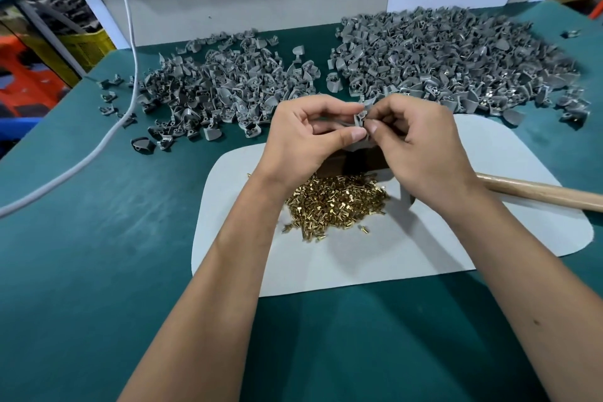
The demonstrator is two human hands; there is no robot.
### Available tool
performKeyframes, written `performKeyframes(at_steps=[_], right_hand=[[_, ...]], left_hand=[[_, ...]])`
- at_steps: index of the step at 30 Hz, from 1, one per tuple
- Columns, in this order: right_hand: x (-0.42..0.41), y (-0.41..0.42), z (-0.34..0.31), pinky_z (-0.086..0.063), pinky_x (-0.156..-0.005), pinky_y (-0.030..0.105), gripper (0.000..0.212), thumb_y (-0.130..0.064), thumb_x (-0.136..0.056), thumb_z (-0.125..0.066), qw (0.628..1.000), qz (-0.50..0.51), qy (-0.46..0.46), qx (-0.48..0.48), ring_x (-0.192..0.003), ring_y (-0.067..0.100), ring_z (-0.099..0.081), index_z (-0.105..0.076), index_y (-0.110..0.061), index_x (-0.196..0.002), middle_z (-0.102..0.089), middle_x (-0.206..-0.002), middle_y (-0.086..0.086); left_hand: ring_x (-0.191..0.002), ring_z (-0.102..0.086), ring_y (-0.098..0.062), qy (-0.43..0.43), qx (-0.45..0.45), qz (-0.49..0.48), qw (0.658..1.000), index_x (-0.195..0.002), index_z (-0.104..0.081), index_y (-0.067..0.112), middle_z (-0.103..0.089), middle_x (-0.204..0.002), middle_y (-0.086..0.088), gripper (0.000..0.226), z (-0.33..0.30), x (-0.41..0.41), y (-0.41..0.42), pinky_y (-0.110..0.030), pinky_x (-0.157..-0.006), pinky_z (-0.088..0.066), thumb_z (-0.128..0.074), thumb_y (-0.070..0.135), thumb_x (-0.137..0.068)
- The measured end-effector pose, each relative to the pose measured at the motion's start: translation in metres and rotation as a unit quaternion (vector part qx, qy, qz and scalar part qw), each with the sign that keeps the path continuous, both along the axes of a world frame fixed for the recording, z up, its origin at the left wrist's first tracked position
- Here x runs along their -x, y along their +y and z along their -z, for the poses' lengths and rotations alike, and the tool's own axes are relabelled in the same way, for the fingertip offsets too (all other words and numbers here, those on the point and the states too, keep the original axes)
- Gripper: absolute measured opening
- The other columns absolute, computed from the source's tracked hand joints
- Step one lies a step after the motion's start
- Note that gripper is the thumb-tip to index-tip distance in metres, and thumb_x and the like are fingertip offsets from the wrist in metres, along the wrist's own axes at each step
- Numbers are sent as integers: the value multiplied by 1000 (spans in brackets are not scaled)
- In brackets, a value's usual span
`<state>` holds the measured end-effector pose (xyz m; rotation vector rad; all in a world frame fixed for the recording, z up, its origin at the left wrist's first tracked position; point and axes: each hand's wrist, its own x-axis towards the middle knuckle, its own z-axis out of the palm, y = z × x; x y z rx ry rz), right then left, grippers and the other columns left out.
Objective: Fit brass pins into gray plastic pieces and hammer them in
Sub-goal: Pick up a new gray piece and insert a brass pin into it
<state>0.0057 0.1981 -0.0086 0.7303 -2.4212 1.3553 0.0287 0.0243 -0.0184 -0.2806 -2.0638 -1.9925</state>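
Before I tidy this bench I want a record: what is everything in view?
gray plastic piece: one, gray, held between both hands
left pile of plastic pieces: many, gray, far left of mat
right pile of plastic pieces: many, gray, far right
brass pins: many, gold, heaped on the sheet
sheet: one, white, on the mat
mat: one, teal, covers the table
wooden handle: one, tan, right edge
dark block: one, brown, under the hands
cable: one, white, left
left hand: pinches the piece
right hand: fingers at the piece

Head-worn view, forward and down, close over the green table (98, 238)
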Motion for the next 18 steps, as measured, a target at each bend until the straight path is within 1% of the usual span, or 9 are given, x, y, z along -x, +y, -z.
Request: performKeyframes(at_steps=[2, 4, 6, 8, 12, 15, 18], right_hand=[[0, -1, 1, -56, -77, 43, 7, -9, -94, -66, 1000, 3, -8, 23, -79, 19, -68, -72, -12, -93, -71, -82, 0], [0, -2, 2, -56, -79, 47, 8, -10, -95, -65, 999, 7, -12, 46, -80, 20, -69, -72, -11, -94, -72, -82, 0], [0, -2, 2, -57, -78, 48, 8, -10, -95, -64, 998, 9, -13, 61, -79, 21, -69, -72, -12, -93, -72, -81, 0], [0, -1, 3, -57, -77, 48, 8, -9, -94, -65, 998, 7, -5, 60, -78, 21, -69, -72, -12, -92, -72, -81, 0], [0, -1, 3, -56, -76, 42, 7, -10, -93, -67, 999, 3, 20, 43, -77, 16, -68, -73, -14, -92, -72, -82, -4], [0, 0, 2, -57, -78, 40, 6, -10, -93, -69, 999, 1, 25, 41, -79, 13, -68, -74, -13, -93, -72, -84, -4], [-1, 0, 1, -56, -78, 38, 6, -9, -93, -69, 999, 0, 41, 32, -81, 14, -68, -75, -10, -94, -73, -86, -2]], left_hand=[[-77, -71, -12, 4, -6, 2, 1000, -103, -73, 1, -75, -80, 6, 31, 0, 0, -1, -27, -76, -60, -79, -13, -76], [-77, -72, -14, 6, -13, 4, 1000, -100, -74, 3, -76, -81, 4, 30, 1, 0, -1, -28, -77, -60, -80, -13, -75], [-79, -72, -16, 7, -18, 5, 1000, -99, -74, 4, -76, -82, 2, 30, 2, 0, -1, -31, -79, -61, -80, -13, -75], [-80, -73, -14, 6, -26, 9, 1000, -101, -74, 4, -77, -84, 2, 32, 3, 0, -1, -28, -79, -61, -80, -13, -74], [-87, -74, -20, -1, -45, 10, 999, -105, -74, 4, -78, -92, -6, 36, 4, 1, -2, -32, -83, -61, -82, -11, -73], [-87, -75, -19, -3, -50, 15, 999, -103, -74, 7, -79, -91, -5, 36, 5, 1, -3, -30, -81, -61, -82, -10, -73], [-87, -75, -20, -6, -54, 15, 998, -103, -75, 7, -79, -91, -7, 36, 4, 1, -3, -32, -80, -61, -83, -10, -72]])
